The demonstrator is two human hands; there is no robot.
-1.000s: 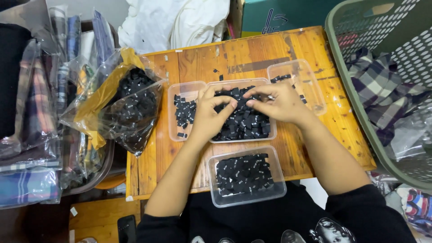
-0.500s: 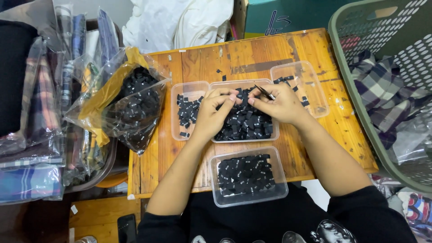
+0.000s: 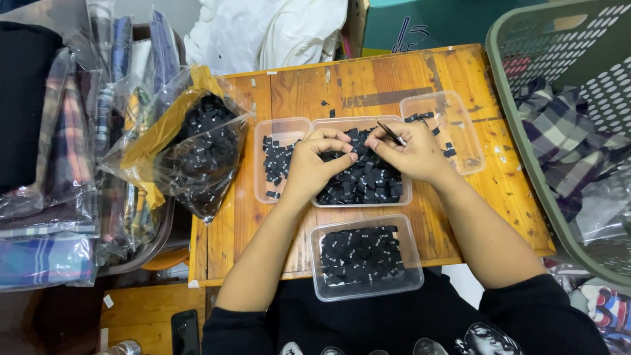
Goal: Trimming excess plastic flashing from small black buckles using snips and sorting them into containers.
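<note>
Head view | our left hand [image 3: 314,165] curled over middle tray [image 3: 363,172], grasp hidden | right hand [image 3: 413,152] pinches thin tweezers [image 3: 390,132] above that tray, long axis slanting away-left | black pieces [image 3: 368,184] too small to make out

Your wooden table [image 3: 368,79] looks worn and scuffed, its varnish dull. On it, the clear plastic trays [image 3: 365,289] are glossy, holding matt black cloth pieces [image 3: 358,253]. Left of the table, a shiny crinkled plastic bag [image 3: 190,151]; right, a matt perforated plastic basket [image 3: 526,151].

Middle tray [image 3: 404,197] half hidden under hands; basket [image 3: 519,151] cut off.
</note>
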